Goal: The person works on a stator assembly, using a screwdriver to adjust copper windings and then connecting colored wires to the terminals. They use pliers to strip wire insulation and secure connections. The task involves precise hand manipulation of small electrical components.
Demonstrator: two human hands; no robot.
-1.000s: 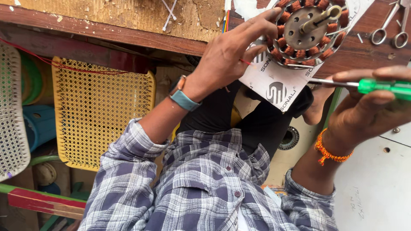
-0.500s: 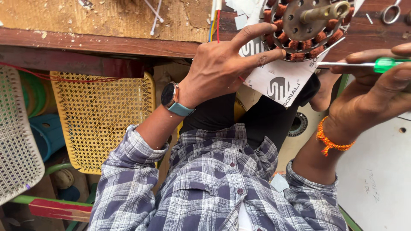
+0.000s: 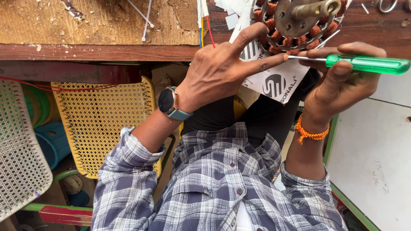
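A round motor stator [image 3: 299, 25] with copper windings and a brass shaft lies on a sheet of white paper [image 3: 274, 81] at the edge of a wooden workbench [image 3: 98, 51]. My left hand [image 3: 222, 70], with a watch on its wrist, rests by the stator with fingers spread, the fingertips touching its rim. My right hand [image 3: 338, 81] grips a green-handled screwdriver [image 3: 368, 64], whose metal tip points at the windings. An orange thread band circles the right wrist.
A yellow woven chair [image 3: 102, 119] and a white woven chair [image 3: 19, 145] stand below the bench at left. A white panel [image 3: 376, 158] lies at right. Coloured wires [image 3: 204, 25] and white cable ties [image 3: 145, 17] lie on the bench top.
The view has dropped and shifted, so both hands sit lower in the frame. My left fingers have slid down to the stator's lower rim. The screwdriver stays at the windings.
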